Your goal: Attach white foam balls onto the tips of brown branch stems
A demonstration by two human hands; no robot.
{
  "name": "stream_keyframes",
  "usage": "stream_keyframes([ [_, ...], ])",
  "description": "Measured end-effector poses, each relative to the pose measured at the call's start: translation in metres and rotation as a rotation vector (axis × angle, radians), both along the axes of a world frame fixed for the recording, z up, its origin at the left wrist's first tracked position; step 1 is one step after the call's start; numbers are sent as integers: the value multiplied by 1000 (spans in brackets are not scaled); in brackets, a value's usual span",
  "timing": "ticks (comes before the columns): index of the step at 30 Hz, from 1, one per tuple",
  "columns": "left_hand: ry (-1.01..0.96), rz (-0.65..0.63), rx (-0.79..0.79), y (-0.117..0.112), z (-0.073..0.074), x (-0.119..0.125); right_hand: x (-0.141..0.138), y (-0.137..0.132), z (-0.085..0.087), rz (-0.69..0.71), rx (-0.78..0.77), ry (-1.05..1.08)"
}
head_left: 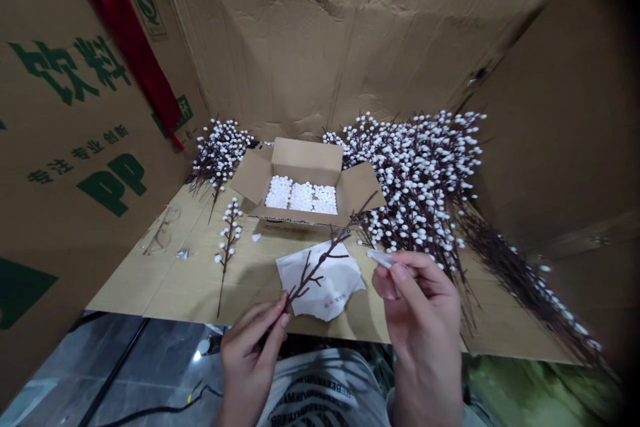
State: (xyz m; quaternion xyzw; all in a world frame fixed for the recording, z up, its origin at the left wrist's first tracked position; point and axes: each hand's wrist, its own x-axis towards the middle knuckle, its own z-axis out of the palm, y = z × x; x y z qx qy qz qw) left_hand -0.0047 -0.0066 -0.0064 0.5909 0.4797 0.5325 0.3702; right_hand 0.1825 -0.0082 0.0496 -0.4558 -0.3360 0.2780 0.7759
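My left hand (257, 340) pinches the stem of a bare brown twig (323, 260) whose side shoots point up and right toward the box. My right hand (420, 307) is closed on a small clear tube (383, 258), its tip pointing left near the twig. Below the twig lies a crumpled white paper (335, 290) on the cardboard work surface (190, 287). Behind it an open small cardboard box (300, 163) holds white foam balls (301, 195).
A large heap of twigs with white balls (420, 173) lies right of the box, and a smaller bunch (220, 150) is at its left. One finished twig (227, 237) lies alone at the left. Cardboard walls (75, 147) surround the surface. A red ribbon (125, 33) hangs at upper left.
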Motion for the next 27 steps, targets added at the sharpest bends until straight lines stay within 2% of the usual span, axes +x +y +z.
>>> stream_keyframes([
  [6, 152, 77, 315, -2, -4, -11, -8, -3, 1, -21, -29, 6],
  [9, 208, 89, 412, -3, -7, -14, -11, -1, -1, -20, -10, 52],
  [17, 203, 109, 344, -3, -12, -16, -14, 1, -3, 95, -29, 197],
  [24, 190, 125, 296, 0, -10, -14, -11, -1, -5, 75, -69, 154],
  [27, 188, 125, 261, 0, -10, -13, -11, -1, -6, 42, -38, 154],
])
